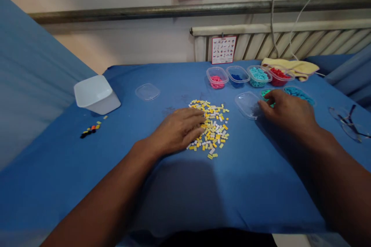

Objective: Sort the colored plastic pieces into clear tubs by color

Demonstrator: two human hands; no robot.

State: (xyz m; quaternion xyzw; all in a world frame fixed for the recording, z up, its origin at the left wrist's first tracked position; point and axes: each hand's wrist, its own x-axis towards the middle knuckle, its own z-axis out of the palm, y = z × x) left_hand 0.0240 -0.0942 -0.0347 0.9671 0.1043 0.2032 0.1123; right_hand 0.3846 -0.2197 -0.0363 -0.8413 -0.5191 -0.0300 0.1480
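Note:
A loose pile of small yellow and white toy building bricks (pixel 214 127) is spread in the middle of the blue cloth. My left hand (pixel 185 127) lies palm down at the pile's left side, its fingers stretched over the bricks. To the right, my right hand (pixel 290 112) is above a small clear tub of green bricks (pixel 265 92) and partly covers it. Its thumb and fingers curl toward each other; what they hold, if anything, I cannot make out. A clear lid (pixel 247 105) lies just left of that hand.
Clear tubs hold pink (pixel 216 81), dark blue (pixel 237 79), light blue (pixel 259 76), red (pixel 279 75) and teal bricks (pixel 300 94). Leftward are a white container (pixel 97 94), another lid (pixel 147 92) and several loose bricks (pixel 92 128). Glasses (pixel 350 123) and a yellow cloth (pixel 292 67) lie right.

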